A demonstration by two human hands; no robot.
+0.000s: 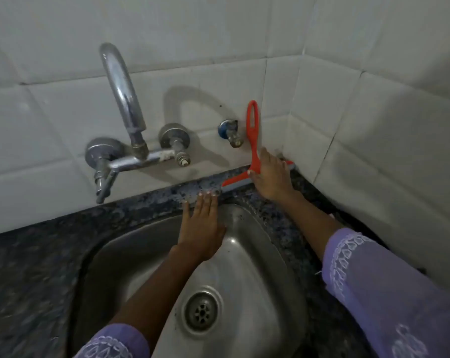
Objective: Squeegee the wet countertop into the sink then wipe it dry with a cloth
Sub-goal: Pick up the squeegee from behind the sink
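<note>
The right hand [270, 177] grips the red squeegee [253, 148] low on its handle, the blade lying on the dark speckled countertop [167, 195] against the tiled wall [63, 104], behind the sink [244, 254]. The left hand [202, 226] lies flat and open, holding nothing, over the sink's back rim with its fingertips on the countertop, near the blade's left end. The two hands are apart.
</note>
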